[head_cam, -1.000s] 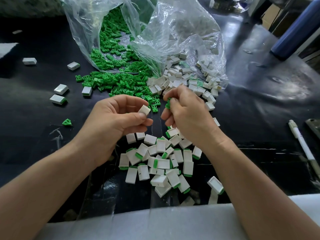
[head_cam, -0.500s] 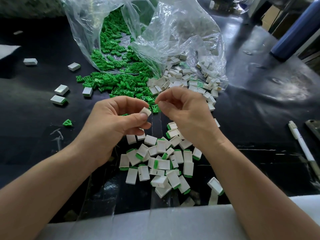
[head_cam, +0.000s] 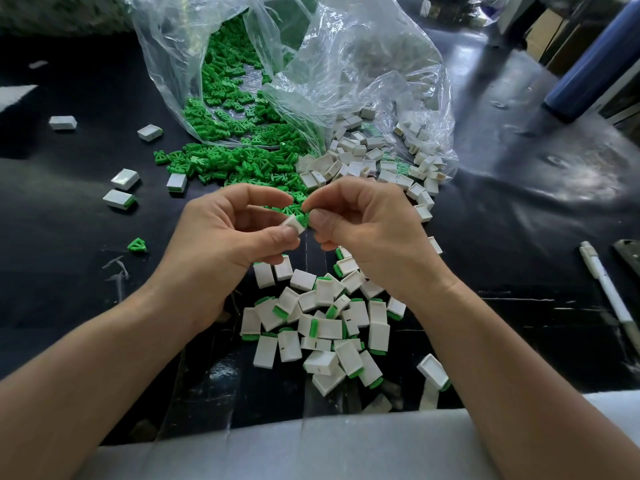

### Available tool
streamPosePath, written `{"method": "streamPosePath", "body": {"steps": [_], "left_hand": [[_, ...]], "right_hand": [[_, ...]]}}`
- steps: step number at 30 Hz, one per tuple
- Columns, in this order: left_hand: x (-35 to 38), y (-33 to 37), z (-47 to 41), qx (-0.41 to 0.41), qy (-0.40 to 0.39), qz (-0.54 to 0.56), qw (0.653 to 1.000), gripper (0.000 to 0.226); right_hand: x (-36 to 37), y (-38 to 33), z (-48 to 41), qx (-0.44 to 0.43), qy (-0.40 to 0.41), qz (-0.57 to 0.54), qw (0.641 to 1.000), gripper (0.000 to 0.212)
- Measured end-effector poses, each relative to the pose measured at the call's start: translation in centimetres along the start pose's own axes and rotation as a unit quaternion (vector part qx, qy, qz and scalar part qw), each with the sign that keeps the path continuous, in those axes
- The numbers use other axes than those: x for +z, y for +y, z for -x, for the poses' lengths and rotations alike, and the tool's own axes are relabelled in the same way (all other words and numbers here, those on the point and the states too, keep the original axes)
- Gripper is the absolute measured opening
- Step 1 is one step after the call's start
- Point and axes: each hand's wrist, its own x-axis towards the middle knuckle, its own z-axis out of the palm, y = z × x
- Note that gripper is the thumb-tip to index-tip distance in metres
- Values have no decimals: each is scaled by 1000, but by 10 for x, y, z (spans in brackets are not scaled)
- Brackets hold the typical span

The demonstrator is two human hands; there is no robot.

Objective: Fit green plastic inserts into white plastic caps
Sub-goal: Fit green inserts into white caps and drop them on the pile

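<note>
Plastic bags of parts lie beyond the left hand pinching a white cap, right hand pinching a green insert.

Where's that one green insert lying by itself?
Head view, left side: the lone green insert lies on the black table, below a white cap and left of the left hand.

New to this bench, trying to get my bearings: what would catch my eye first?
At centre, the left hand pinches a white cap and the right hand holds a green insert at its end. Behind them, clear plastic bags spill loose green inserts and white caps; finished caps lie heaped below the hands.
</note>
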Motion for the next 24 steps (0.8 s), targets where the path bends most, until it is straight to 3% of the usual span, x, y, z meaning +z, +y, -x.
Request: {"method": "streamPosePath", "body": {"steps": [10,13,24], "left_hand": [[-2,1,1,20,1,-24,1000,30],[-2,1,2,21,-4,-28,999,33],[-6,5,7,46,-36,-106,993,39]], "right_hand": [[0,-1,1,40,-28,79,996,20],[0,-2,3,28,-56,161,985,20],[0,-8,7,-26,-130,260,956,15]]}}
